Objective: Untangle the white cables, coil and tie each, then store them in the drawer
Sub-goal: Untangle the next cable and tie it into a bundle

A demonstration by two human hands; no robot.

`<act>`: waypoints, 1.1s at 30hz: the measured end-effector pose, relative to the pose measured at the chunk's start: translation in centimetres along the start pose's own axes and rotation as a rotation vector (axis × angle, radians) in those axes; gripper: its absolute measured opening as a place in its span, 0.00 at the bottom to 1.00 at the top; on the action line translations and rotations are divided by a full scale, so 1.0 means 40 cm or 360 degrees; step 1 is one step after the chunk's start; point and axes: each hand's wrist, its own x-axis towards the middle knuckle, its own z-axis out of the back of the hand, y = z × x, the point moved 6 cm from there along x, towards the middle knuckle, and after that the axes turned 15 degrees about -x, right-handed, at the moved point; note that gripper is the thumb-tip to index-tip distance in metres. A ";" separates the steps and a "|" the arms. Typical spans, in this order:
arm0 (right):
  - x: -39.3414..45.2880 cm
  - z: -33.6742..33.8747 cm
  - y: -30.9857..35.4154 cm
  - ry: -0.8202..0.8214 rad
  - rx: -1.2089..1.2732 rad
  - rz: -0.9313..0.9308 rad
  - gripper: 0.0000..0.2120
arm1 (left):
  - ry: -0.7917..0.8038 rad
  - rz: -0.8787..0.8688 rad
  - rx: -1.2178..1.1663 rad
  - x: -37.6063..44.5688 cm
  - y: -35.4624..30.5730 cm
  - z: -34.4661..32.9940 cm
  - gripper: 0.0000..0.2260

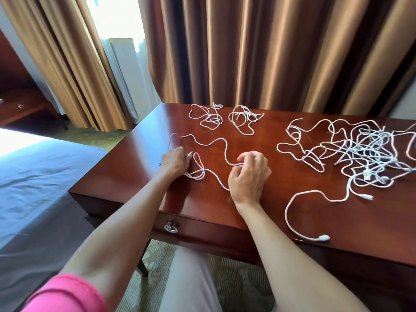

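Observation:
One loose white cable [211, 144] snakes across the dark red wooden desk [202, 199] between my hands. My left hand [174, 162] holds a small loop of it near the desk's left edge. My right hand [248, 174] pinches the same cable at mid-length with curled fingers. A big tangle of white cables [364, 154] lies at the right, with a stray end and plug [324, 238] near the front edge. Two small bundled cables [207, 115] [244, 118] lie at the back. The drawer front with its metal ring pull [171, 227] is shut.
Brown curtains [247, 52] hang right behind the desk. A bed with grey-blue sheets [33, 176] stands close on the left. My knee [191, 278] is under the desk's front edge. A wooden nightstand [22, 106] sits at the far left.

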 end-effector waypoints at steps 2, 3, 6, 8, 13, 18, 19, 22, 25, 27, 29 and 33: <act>-0.029 0.007 0.072 0.0019 0.0196 0.0611 0.08 | -0.0013 -0.0038 -0.0214 -0.041 -0.001 -0.010 0.17; -0.053 -0.002 0.104 0.0131 0.0281 0.0869 0.08 | -0.0035 -0.0071 -0.0339 -0.058 -0.002 -0.009 0.16; -0.109 -0.049 0.153 0.0650 0.0203 0.1206 0.14 | -0.0105 -0.0106 -0.0595 -0.102 -0.003 0.021 0.15; -0.121 -0.078 0.160 0.0974 -0.0024 0.1174 0.19 | -0.0163 -0.0178 -0.0629 -0.120 -0.009 0.062 0.13; -0.092 -0.066 0.179 0.1032 -0.0540 0.1170 0.14 | -0.0386 -0.0400 -0.0326 -0.161 -0.020 0.181 0.08; -0.064 -0.005 0.149 0.1014 -0.0327 0.0806 0.09 | -0.0354 -0.0448 -0.0561 -0.203 -0.034 0.199 0.07; -0.060 0.009 0.140 0.1022 -0.0356 0.0757 0.09 | -0.0344 -0.0464 -0.0637 -0.215 -0.043 0.197 0.08; -0.048 0.041 0.106 0.1111 -0.0437 0.0622 0.11 | -0.0217 -0.0547 -0.0813 -0.249 -0.086 0.186 0.06; -0.033 0.068 0.069 0.1142 -0.0388 0.0519 0.12 | -0.0063 -0.0556 -0.0946 -0.270 -0.117 0.170 0.07; -0.026 0.086 0.048 0.1105 -0.0314 0.0486 0.13 | -0.0018 -0.0540 -0.0942 -0.278 -0.125 0.159 0.08; -0.021 0.095 0.030 0.1115 -0.0342 0.0489 0.13 | -0.0036 -0.0517 -0.0913 -0.280 -0.124 0.155 0.06; -0.006 0.102 0.037 0.1199 -0.0487 0.0530 0.20 | 0.0092 -0.0471 -0.1171 -0.289 -0.137 0.143 0.07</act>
